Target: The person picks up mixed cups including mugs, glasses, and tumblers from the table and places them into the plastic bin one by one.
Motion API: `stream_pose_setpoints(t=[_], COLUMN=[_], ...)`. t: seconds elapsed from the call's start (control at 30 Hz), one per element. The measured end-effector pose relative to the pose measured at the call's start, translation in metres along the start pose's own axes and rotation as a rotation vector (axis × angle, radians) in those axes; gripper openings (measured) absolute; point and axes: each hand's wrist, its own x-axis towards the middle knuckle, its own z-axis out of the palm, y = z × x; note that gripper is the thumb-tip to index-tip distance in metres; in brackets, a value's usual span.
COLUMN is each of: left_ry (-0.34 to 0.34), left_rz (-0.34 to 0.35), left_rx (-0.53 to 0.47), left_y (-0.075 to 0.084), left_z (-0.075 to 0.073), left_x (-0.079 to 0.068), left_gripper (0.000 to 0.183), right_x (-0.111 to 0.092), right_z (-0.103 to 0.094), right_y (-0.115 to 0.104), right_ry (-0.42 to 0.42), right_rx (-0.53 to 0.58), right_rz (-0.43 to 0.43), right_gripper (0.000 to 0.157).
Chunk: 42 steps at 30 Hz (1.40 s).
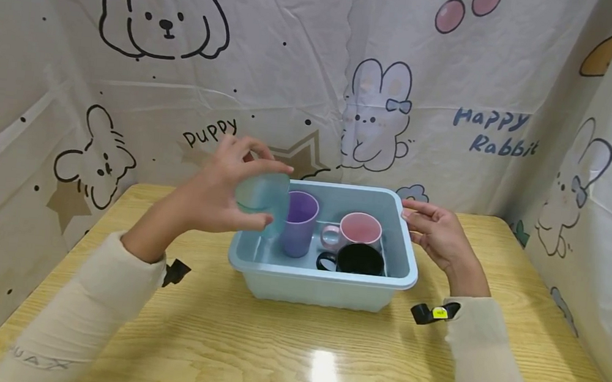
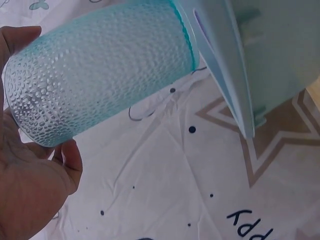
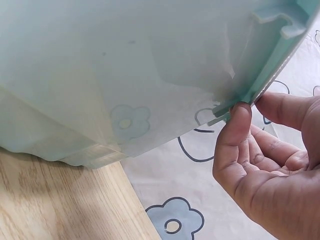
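My left hand (image 1: 220, 189) grips a translucent teal tumbler (image 2: 105, 72) with a pebbled surface, fingers and thumb around its base end. The tumbler is over the left side of a light blue plastic basin (image 1: 318, 290), its mouth end close to the basin's rim in the left wrist view. At the basin's right rim, my right hand (image 1: 442, 238) pinches the edge between thumb and fingers (image 3: 235, 125). Inside the basin stand a purple cup (image 1: 299, 233) on the left, a pink mug (image 1: 363, 227) behind, and a black mug (image 1: 361, 261) in front of it.
The basin rests on a light wooden table (image 1: 203, 341) toward its far edge. A pale cloth (image 1: 293, 91) printed with cartoon animals hangs behind the table and along both sides.
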Motion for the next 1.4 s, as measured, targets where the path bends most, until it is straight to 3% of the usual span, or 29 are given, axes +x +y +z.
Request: stream_pose_setpoints(t=[0.47,0.83,1.4], left_ry=[-0.149,-0.291,-0.554], left_rz=[-0.006,0.001,-0.049], left_rx=[-0.067,-0.089,-0.109], left_y=[0.008,0.003,-0.016], left_z=[0.031,0.055,0.067], left_x=[0.003,0.004,0.008], left_gripper=[0.061,0.062,0.068], right_x=[0.001,0.000,0.001], right_z=[0.000,0.000,0.000], right_y=[0.002,0.000,0.000], right_ry=[0.010,0.012,0.009], right_rx=[-0.002,-0.013,-0.019], right_rz=[0.010,0.018,0.017], right_gripper=[0.048,0.049,0.051])
